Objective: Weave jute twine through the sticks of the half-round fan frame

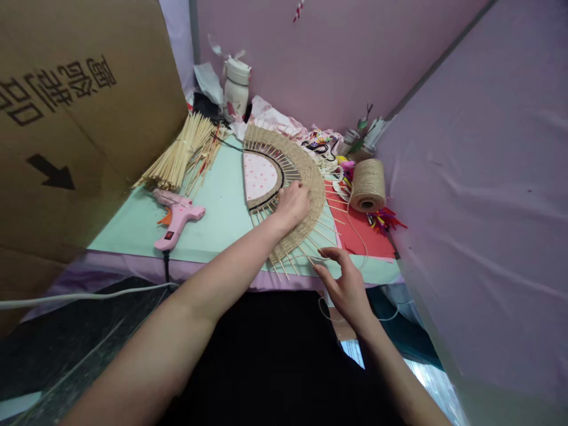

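Note:
A half-round woven twine piece [317, 183] on thin sticks lies on the table, with a dotted pink-and-white half-circle [260, 176] at its centre. My left hand [293, 206] presses on its inner sticks and weave, fingers curled; the fingertips are hidden. Beside the lower right stick ends is my right hand [344, 281], its thumb and forefinger curved and apart at the tips. A thin strand of twine [364, 239] loops from the twine spool [368, 184] toward this hand; whether the fingers touch it I cannot tell.
On the left lie a pink glue gun [177, 216] and a bundle of thin sticks [184, 151], beside a tall cardboard box [89, 130]. A white bottle [236, 86] stands at the back. Red sheets [361, 234] lie under the spool. Purple cloth [479, 177] hangs at right.

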`<state>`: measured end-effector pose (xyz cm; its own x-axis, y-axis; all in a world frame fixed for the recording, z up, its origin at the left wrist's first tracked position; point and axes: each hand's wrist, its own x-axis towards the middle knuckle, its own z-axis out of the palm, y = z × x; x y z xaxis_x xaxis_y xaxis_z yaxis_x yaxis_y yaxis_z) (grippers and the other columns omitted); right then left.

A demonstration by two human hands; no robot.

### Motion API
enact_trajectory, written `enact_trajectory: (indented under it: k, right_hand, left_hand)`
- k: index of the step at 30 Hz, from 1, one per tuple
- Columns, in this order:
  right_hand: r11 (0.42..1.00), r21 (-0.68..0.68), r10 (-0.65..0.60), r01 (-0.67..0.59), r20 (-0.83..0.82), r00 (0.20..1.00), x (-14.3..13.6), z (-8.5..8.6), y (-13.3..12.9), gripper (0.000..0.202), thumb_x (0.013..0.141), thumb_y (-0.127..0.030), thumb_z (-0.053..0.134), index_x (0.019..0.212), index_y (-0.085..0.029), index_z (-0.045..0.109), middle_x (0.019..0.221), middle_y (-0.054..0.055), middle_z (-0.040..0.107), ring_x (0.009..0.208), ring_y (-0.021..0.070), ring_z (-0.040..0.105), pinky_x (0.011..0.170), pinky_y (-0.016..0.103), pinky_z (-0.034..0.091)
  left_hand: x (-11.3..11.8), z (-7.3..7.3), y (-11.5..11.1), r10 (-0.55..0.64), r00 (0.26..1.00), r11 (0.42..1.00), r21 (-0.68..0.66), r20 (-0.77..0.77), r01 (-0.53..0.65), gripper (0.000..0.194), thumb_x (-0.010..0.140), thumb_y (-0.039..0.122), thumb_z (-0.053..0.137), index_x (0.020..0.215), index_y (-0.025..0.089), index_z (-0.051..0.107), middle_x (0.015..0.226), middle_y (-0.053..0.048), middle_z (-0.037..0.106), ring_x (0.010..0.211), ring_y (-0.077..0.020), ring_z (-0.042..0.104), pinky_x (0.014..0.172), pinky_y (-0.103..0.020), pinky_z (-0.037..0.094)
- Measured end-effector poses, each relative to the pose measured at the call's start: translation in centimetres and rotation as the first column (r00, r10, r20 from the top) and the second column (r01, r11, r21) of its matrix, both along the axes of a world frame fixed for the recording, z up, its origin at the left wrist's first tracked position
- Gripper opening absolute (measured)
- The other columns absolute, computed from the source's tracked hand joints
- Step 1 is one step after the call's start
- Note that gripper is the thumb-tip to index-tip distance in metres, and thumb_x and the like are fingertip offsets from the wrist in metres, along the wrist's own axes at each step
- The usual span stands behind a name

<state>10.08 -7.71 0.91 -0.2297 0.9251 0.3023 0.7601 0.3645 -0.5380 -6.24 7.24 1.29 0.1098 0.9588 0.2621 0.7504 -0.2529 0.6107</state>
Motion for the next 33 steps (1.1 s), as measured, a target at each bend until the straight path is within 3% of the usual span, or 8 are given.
enact_trajectory:
  k: [3, 6, 9, 13, 23, 33]
  right_hand:
    - [0.979, 0.202, -0.015, -0.002, 0.083, 0.996, -1.1, -0.7, -0.1, 0.036, 0.088, -0.037, 0.061, 0.12, -0.023, 0.056, 0.123, 0.014, 0.054, 0.115, 0.0283, 0.052, 0.095, 0.05, 0.046]
    - [0.943, 0.319, 0.015, -0.097, 0.249, 0.968, -1.7, -0.9, 0.0, 0.029, 0.088, -0.026, 0.061, 0.117, -0.027, 0.06, 0.131, 0.012, 0.047, 0.12, 0.0298, 0.043, 0.099, 0.053, 0.042]
    - [0.93, 0.329, 0.069, -0.164, 0.282, 0.957, -2.1, -1.1, 0.2, 0.017, 0.088, -0.018, 0.059, 0.104, -0.024, 0.064, 0.125, 0.011, 0.053, 0.116, 0.0285, 0.043, 0.097, 0.051, 0.043]
    - [0.927, 0.338, 0.082, -0.166, 0.25, 0.965, -2.2, -1.3, 0.0, 0.007, 0.087, -0.015, 0.06, 0.088, -0.021, 0.062, 0.118, 0.01, 0.057, 0.111, 0.0275, 0.044, 0.095, 0.05, 0.044]
    - [0.93, 0.299, 0.142, -0.214, 0.246, 0.959, -1.2, -1.3, -1.5, 0.011, 0.086, -0.014, 0.062, 0.091, -0.023, 0.059, 0.11, 0.008, 0.058, 0.105, 0.0256, 0.046, 0.091, 0.047, 0.044]
    - [0.943, 0.28, 0.124, -0.18, 0.207, 0.97, -1.3, -1.6, -1.5, 0.009, 0.086, -0.014, 0.062, 0.091, -0.022, 0.059, 0.106, 0.007, 0.06, 0.102, 0.0242, 0.047, 0.09, 0.043, 0.043]
  left_hand:
    - [0.0, -0.1, -0.1, -0.009, 1.0, 1.0, -0.009, -0.021, 0.009, 0.033, 0.094, 0.026, 0.041, 0.114, 0.016, 0.065, 0.127, -0.015, 0.056, 0.119, -0.0273, 0.05, 0.098, -0.043, 0.037]
    - [0.2, -0.2, 0.0, -0.011, 0.999, 1.0, -0.027, -0.046, 0.01, 0.034, 0.094, 0.024, 0.039, 0.114, 0.016, 0.065, 0.126, -0.015, 0.056, 0.119, -0.0268, 0.05, 0.098, -0.042, 0.037]
    - [0.3, -0.3, 0.0, 0.0, 0.998, 1.0, -0.017, -0.06, -0.001, 0.033, 0.094, 0.023, 0.04, 0.115, 0.016, 0.065, 0.126, -0.015, 0.056, 0.118, -0.0263, 0.051, 0.098, -0.042, 0.037]
    - [0.4, -0.5, -0.2, -0.001, 0.998, 1.0, -0.013, -0.061, 0.0, 0.034, 0.094, 0.023, 0.039, 0.114, 0.015, 0.065, 0.125, -0.015, 0.056, 0.117, -0.0263, 0.053, 0.097, -0.042, 0.038]
    - [0.6, -0.9, 0.0, -0.001, 0.997, 1.0, -0.01, -0.071, 0.001, 0.035, 0.093, 0.022, 0.037, 0.112, 0.015, 0.066, 0.124, -0.016, 0.057, 0.115, -0.0276, 0.054, 0.096, -0.044, 0.039]
    - [0.6, -0.6, -0.4, -0.015, 0.993, 0.999, -0.038, -0.113, 0.011, 0.035, 0.093, 0.022, 0.037, 0.111, 0.015, 0.066, 0.126, -0.016, 0.056, 0.117, -0.0272, 0.052, 0.097, -0.043, 0.038]
